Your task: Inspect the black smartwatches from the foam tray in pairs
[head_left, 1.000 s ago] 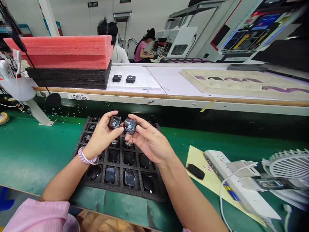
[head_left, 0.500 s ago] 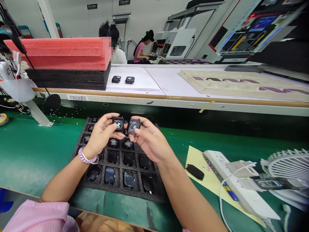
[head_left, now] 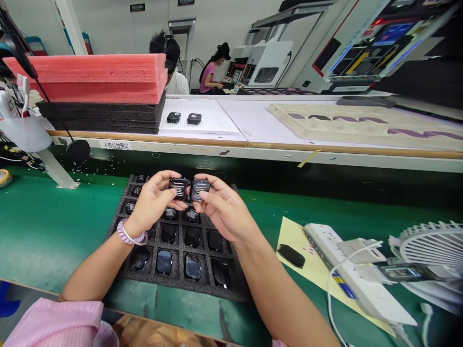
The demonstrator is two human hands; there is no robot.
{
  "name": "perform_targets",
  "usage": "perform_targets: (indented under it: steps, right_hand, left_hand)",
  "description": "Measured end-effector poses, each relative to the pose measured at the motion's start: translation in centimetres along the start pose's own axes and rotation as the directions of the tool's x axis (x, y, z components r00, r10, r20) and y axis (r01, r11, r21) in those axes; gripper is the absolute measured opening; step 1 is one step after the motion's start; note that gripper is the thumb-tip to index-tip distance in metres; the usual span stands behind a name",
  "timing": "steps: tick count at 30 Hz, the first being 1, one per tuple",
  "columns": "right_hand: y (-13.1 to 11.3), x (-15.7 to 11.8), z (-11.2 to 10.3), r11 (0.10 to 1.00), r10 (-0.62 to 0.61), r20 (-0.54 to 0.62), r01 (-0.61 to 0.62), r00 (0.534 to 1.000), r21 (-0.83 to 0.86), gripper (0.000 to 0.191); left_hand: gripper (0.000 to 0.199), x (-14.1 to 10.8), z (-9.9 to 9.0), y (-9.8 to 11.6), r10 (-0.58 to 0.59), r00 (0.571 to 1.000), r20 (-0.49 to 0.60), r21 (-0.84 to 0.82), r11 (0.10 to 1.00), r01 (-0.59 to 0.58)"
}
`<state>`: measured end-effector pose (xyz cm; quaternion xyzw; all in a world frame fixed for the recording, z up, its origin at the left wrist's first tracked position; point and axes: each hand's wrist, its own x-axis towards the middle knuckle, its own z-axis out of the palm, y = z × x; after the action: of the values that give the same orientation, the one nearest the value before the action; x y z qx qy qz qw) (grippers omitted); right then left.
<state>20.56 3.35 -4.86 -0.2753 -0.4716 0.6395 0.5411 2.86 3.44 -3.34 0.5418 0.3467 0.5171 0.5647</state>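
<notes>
While one tray (head_left: 180, 265) lies on the green surface (head_left: 54, 212), four watches (head_left: 164, 261) showing in its nearest row, two more are held above its farther part: the left grip (head_left: 154, 200) is closed on one watch (head_left: 180, 184), the right grip (head_left: 227, 212) on a second watch (head_left: 198, 186) just beside it, both showing white text. Beyond, on the shelf (head_left: 249, 120), two black cases (head_left: 194, 118) sit on paper (head_left: 215, 115), right of two red slabs (head_left: 90, 67).

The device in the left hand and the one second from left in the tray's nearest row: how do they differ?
The held device shows white text; the tray device shows no text. The held device is gripped by the left hand; the tray device lies in a foam compartment. Both have rounded corners.
</notes>
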Motion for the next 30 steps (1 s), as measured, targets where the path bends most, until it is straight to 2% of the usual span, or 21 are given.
perform_targets:
  steps: [7, 16, 30]
  right_hand:
    - [0.26, -0.08, -0.23, 0.999, -0.031, 0.002, 0.031, 1.0, -0.019, 0.039]
    - [-0.04, -0.37, 0.05, 0.997, -0.038, 0.008, 0.039, 0.999, -0.072, 0.044]
    - [-0.32, -0.55, 0.2, 0.992, -0.04, 0.013, 0.041, 0.999, -0.117, 0.047]
  left_hand:
    - [0.034, -0.07, -0.02, -0.02, 0.016, 1.0, 0.018, 0.02, 1.0, -0.017]
    - [0.034, -0.06, -0.09, -0.23, 0.038, 0.999, 0.002, 0.054, 0.998, -0.038]
    - [0.038, -0.29, 0.12, 0.13, 0.031, 0.999, 0.036, 0.008, 0.999, -0.032]
